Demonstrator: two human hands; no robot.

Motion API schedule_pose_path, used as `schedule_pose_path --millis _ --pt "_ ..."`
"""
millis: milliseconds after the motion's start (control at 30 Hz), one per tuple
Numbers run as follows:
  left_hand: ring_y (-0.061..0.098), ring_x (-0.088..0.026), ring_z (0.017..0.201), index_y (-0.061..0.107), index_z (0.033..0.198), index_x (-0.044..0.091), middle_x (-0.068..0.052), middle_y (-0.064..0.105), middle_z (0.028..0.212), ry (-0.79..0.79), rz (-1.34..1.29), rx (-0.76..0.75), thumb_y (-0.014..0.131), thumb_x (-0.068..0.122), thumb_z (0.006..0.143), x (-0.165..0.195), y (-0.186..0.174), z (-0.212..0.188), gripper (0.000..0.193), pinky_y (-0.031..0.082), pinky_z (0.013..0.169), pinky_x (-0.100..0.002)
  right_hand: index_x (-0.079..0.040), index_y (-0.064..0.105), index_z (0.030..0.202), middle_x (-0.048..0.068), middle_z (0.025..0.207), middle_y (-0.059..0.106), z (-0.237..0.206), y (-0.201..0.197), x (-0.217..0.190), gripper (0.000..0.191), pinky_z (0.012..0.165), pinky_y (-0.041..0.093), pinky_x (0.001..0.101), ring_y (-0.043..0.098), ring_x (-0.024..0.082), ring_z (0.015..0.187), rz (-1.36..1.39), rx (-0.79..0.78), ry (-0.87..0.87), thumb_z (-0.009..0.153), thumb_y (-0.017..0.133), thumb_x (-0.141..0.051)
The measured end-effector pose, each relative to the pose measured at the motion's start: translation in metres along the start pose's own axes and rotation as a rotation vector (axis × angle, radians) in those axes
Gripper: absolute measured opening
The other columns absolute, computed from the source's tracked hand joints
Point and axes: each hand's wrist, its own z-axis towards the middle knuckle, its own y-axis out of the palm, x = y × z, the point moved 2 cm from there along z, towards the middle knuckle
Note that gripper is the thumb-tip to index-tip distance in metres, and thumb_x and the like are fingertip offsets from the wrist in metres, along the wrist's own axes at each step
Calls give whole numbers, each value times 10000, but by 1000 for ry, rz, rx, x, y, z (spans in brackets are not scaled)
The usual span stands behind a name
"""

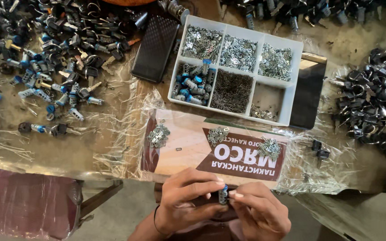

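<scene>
My left hand [186,198] and my right hand [260,212] meet just below the table's near edge, both pinching a small metal lock cylinder with a blue end [223,195]. The left fingers wrap it from the left, the right fingertips press it from the right. Directly beyond them lies a printed cardboard sheet [188,151] carrying three little heaps of silver metal bits [158,135]. Behind that stands a white divided tray [293,80] with silver plates, blue-ended cylinders [194,82] and thin dark springs in separate compartments.
A pile of keys and blue-ended cylinders [54,53] covers the left of the table. Black lock parts [374,102] are heaped at the right. A dark phone [155,49] lies beside the tray. A red stool [27,203] stands at the lower left. Clear plastic film covers the tabletop.
</scene>
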Motion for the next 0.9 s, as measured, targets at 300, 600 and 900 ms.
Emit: schedule_pose_path --millis 300,600,900 --pt "732 -207 964 760 1178 101 -62 742 1141 39 82 -34 909 108 759 5 3 3 445 600 821 -318 -34 705 929 102 886 720 -1 5 -7 256 744 598 323 728 226 792 -292 104 -170 723 797 86" --pt "738 -224 974 756 1164 97 -57 734 1121 84 131 -2 927 133 749 11 4 3 450 592 822 -328 35 714 1035 112 966 705 -18 -11 13 200 782 569 289 701 205 879 207 -52 360 838 710 65" --pt "703 -178 855 741 1161 61 -102 740 1115 57 55 104 936 118 768 7 -10 -2 442 591 722 -275 -54 704 1172 44 1052 686 3 11 26 319 805 567 314 685 184 952 -456 -153 225 893 809 -167"
